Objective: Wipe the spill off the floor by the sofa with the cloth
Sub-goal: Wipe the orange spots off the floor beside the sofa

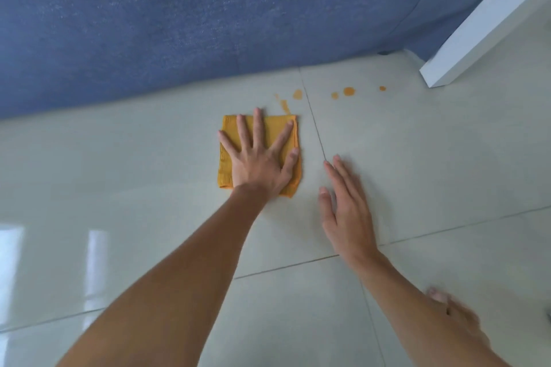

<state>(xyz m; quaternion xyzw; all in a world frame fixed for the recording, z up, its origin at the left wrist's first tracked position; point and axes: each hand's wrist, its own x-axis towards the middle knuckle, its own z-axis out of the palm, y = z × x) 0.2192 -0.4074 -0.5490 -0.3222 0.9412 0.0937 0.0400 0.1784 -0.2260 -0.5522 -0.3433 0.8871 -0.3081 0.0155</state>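
Observation:
A folded orange-yellow cloth (226, 171) lies on the pale tiled floor (432, 164) just in front of the blue sofa (179, 24). My left hand (259, 159) presses flat on the cloth with its fingers spread. Orange spill marks sit beyond it: a streak (284, 105) touching the cloth's far right corner, a blot (297, 94), and three round drops (348, 91) further right across the tile joint. My right hand (347, 211) rests flat and empty on the floor to the right of the cloth.
A white panel or furniture leg (477, 24) slants down to the floor at the far right, beside the sofa's end. A blurred foot (453, 310) shows at the lower right behind my right forearm. Glossy tiles stretch to the left and near side.

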